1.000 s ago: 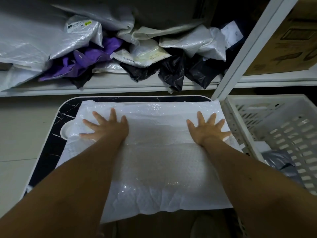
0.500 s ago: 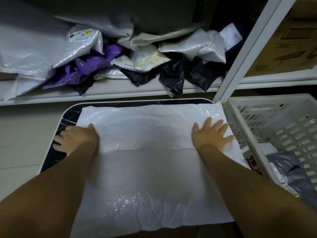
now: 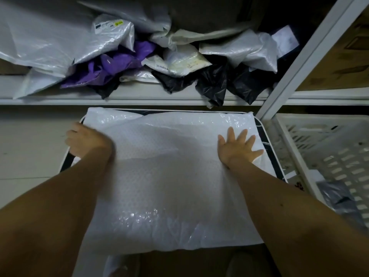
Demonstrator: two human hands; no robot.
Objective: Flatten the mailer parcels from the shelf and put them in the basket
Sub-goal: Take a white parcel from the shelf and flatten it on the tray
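Flattening step: the large white bubble mailer [image 3: 169, 176] lies under both hands. The right hand [image 3: 238, 149] presses it, fingers spread; the left hand [image 3: 85, 140] curls around its left edge. Next, I judge, lift it rightward into the white slotted plastic basket [image 3: 329, 156].

This looks like a parcel storeroom or mail-sorting back room. Beyond the hands [image 3: 238, 145], a white metal shelf [image 3: 139, 96] is heaped with crumpled mailer parcels [image 3: 111, 64] in grey, purple, black and white, some with shipping labels. A cardboard box [image 3: 337, 56] fills the neighbouring bay, and a white slatted basket [image 3: 329, 148] stands to the right.
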